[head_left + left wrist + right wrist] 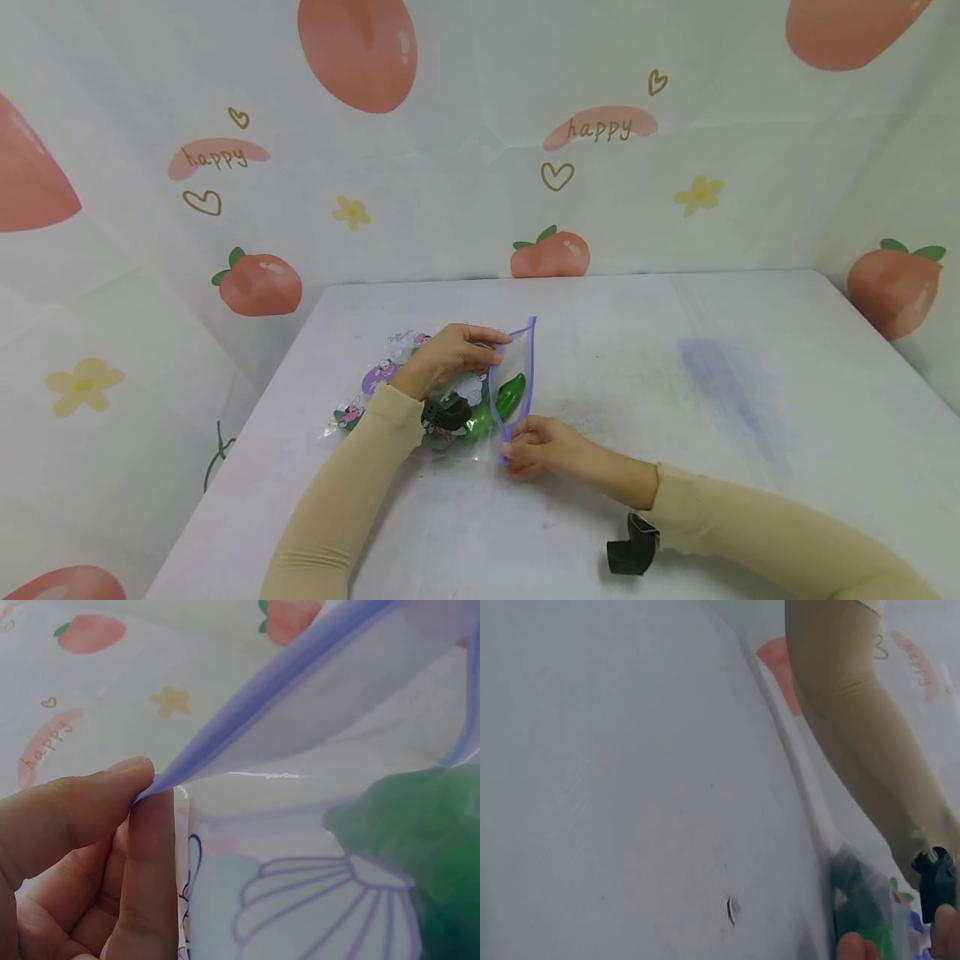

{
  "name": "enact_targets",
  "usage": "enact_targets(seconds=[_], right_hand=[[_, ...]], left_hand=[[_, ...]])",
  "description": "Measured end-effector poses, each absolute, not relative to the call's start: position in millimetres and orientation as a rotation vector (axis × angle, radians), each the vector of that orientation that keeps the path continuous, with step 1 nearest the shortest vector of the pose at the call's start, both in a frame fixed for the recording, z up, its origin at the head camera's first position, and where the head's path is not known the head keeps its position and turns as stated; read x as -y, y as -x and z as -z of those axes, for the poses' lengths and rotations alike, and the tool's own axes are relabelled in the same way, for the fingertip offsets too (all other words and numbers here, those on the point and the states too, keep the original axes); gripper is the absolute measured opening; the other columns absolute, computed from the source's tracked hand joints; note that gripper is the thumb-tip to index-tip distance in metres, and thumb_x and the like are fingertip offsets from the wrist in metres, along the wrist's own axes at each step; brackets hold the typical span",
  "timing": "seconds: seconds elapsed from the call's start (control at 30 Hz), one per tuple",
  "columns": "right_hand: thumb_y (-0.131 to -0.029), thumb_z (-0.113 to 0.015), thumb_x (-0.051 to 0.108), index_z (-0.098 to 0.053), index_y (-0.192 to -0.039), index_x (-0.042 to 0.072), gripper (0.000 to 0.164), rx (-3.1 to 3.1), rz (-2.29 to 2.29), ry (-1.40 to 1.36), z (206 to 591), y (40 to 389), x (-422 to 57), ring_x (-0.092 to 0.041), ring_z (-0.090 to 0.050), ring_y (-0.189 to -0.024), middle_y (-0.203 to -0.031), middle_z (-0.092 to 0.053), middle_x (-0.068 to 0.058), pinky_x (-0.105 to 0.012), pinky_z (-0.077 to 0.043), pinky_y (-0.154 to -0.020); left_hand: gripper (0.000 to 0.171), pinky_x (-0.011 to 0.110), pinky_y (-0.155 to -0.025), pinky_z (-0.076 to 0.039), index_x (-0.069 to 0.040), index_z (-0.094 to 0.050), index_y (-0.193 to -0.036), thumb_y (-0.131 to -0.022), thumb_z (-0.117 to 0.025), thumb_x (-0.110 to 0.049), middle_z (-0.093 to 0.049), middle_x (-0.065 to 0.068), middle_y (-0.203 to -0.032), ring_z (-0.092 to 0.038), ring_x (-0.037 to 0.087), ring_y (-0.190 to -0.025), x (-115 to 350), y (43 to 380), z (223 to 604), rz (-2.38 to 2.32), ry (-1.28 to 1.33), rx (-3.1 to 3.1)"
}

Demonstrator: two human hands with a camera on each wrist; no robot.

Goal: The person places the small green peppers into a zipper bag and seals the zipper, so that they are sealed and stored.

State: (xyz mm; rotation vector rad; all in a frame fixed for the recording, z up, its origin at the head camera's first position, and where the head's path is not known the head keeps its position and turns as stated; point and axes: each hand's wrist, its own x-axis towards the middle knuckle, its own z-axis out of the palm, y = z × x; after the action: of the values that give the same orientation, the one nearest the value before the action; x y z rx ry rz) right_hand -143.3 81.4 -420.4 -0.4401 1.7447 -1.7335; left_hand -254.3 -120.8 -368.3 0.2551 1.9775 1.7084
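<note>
A clear zip bag (386, 379) with purple cartoon prints lies on the table, its purple-edged mouth facing right and spread apart. My left hand (453, 354) pinches the far part of the mouth's edge between thumb and fingers. At the near end of the mouth, my right hand (551, 450) pinches the purple strip (532, 367). A long, glossy green vegetable-like item (510, 397) lies inside, close to the mouth. More dark green shows deeper in the bag, partly hidden by my left hand and wrist. In the left wrist view, the purple rim (247, 697) stretches away from the pinching fingertips.
Black wrist mounts (632, 546) sit on both wrists. The white table (637, 358) carries a bluish smudge (723, 383) at the right. A fruit-printed cloth (450, 183) hangs behind it. A thin dark green cord (217, 454) hangs at the table's left edge.
</note>
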Motion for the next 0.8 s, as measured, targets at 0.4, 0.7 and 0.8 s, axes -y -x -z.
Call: enact_targets(seconds=[0.4, 0.7, 0.8], right_hand=[[-0.088, -0.058, -0.009, -0.04, -0.117, -0.017, 0.035, -1.676, 1.857, 0.373, 421, 142, -78, -0.01, -0.066, -0.074, -0.08, -0.063, -0.002, -0.028, -0.058, -0.075], [-0.089, -0.058, -0.005, -0.032, -0.129, -0.019, 0.049, -1.717, 1.802, 0.412, 416, 146, -87, -0.009, -0.066, -0.073, -0.081, -0.063, -0.003, -0.03, -0.057, -0.077], [-0.09, -0.058, -0.004, -0.029, -0.131, -0.02, 0.053, -1.723, 1.796, 0.406, 417, 149, -90, -0.009, -0.066, -0.072, -0.081, -0.063, -0.003, -0.03, -0.057, -0.077]], left_hand=[[0.043, 0.032, -0.092, -0.052, -0.003, -0.059, -0.131, -0.089, -0.068, -0.004, -0.062, 0.013, -0.128, -0.062, 0.014, -0.104, 130, 248, 368, -1.618, -0.282, -1.993], [0.045, 0.039, -0.092, -0.053, 0.003, -0.054, -0.134, -0.092, -0.064, -0.008, -0.054, 0.022, -0.135, -0.058, 0.032, -0.118, 146, 217, 352, -1.452, -0.497, -2.043], [0.04, 0.037, -0.089, -0.054, 0.001, -0.058, -0.13, -0.093, -0.064, -0.013, -0.059, 0.02, -0.13, -0.061, 0.029, -0.113, 146, 198, 350, -1.37, -0.537, -2.039]])
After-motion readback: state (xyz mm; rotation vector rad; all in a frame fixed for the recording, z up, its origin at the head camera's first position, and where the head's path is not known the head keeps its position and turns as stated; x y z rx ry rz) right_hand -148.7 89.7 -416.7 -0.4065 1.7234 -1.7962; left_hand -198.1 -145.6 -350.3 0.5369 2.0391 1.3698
